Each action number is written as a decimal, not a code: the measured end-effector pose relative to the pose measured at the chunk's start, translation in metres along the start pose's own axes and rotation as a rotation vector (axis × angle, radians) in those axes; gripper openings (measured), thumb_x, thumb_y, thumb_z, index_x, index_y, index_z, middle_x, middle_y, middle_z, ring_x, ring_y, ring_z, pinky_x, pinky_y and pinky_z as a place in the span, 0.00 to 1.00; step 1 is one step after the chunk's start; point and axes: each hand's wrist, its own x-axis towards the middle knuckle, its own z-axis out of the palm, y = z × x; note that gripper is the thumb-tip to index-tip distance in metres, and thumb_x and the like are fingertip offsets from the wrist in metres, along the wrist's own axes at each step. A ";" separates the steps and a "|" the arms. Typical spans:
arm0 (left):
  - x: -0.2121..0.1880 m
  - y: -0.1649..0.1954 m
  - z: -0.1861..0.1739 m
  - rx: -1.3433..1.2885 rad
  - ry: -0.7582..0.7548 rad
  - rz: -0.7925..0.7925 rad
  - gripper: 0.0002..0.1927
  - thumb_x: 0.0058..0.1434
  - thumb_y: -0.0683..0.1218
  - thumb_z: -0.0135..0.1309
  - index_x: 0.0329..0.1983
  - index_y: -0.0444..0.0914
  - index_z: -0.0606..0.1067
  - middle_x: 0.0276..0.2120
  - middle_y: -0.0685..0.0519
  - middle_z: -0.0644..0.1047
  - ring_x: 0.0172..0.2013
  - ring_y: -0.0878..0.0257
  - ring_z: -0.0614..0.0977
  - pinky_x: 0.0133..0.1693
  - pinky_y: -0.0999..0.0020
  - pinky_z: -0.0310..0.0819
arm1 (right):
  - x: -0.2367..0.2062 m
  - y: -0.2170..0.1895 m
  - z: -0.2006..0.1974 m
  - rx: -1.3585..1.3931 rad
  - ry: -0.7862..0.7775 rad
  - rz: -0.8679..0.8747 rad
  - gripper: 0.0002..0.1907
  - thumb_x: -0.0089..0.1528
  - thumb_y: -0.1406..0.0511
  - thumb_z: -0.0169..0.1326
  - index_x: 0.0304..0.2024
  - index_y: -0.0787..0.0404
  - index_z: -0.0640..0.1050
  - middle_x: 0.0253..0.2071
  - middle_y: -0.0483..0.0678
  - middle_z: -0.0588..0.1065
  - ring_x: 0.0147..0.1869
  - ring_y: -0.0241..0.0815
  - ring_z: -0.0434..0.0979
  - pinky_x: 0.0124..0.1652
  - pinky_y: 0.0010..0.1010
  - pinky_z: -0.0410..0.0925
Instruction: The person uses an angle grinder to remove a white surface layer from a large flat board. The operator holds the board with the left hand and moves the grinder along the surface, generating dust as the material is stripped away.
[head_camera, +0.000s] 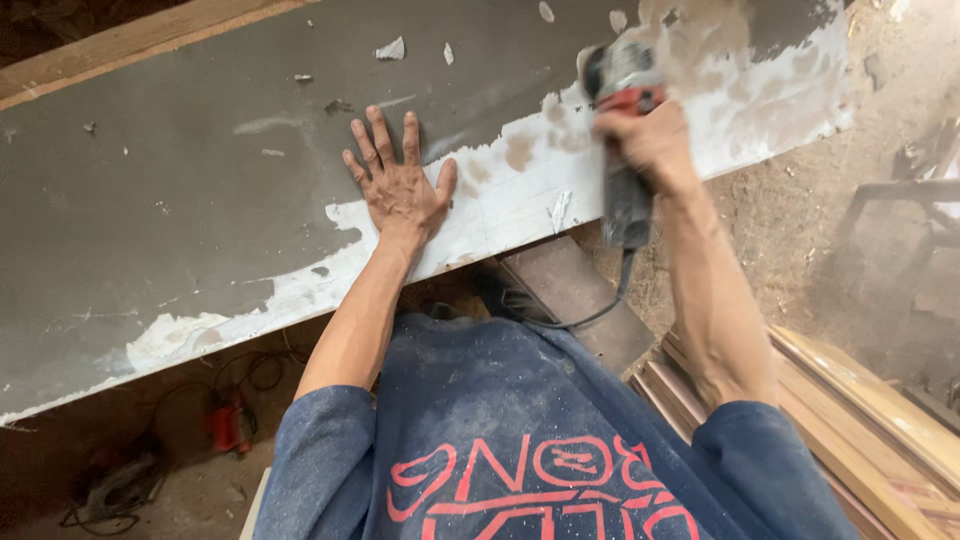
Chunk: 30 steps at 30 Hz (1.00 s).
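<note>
A long grey board (180, 200) with white filler patches along its near edge lies across the view. My left hand (398, 182) rests flat on it, fingers spread, beside the white strip. My right hand (650, 140) grips a red and grey corded angle grinder (622, 95), blurred with motion, its head on the board's white area at the upper right. Dust hangs around the grinder head. The grinder's cable (590, 315) runs down toward my body.
Stacked wooden planks (860, 420) lie at the lower right. A dark block (575, 290) sits under the board near my chest. On the dirt floor at lower left lie a red power tool (228, 425) and tangled cables (110, 490).
</note>
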 end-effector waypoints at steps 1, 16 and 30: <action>0.001 0.000 0.001 0.002 0.002 -0.001 0.45 0.68 0.70 0.46 0.81 0.48 0.48 0.78 0.41 0.35 0.76 0.39 0.33 0.72 0.34 0.26 | 0.002 0.000 0.002 -0.114 -0.014 -0.070 0.24 0.52 0.63 0.69 0.48 0.66 0.77 0.36 0.47 0.78 0.34 0.35 0.78 0.36 0.27 0.73; -0.003 -0.001 0.004 0.020 -0.012 0.006 0.45 0.68 0.70 0.45 0.81 0.49 0.47 0.78 0.41 0.34 0.76 0.39 0.32 0.71 0.34 0.26 | 0.013 -0.022 0.011 0.031 -0.066 0.064 0.30 0.50 0.64 0.66 0.52 0.67 0.71 0.37 0.53 0.78 0.31 0.40 0.79 0.33 0.32 0.77; 0.029 0.041 -0.015 0.002 -0.102 0.003 0.47 0.63 0.71 0.46 0.80 0.49 0.51 0.77 0.39 0.35 0.75 0.37 0.32 0.70 0.33 0.24 | 0.046 -0.002 -0.009 -0.042 -0.022 0.044 0.30 0.49 0.60 0.67 0.51 0.66 0.75 0.38 0.50 0.79 0.35 0.39 0.79 0.35 0.29 0.75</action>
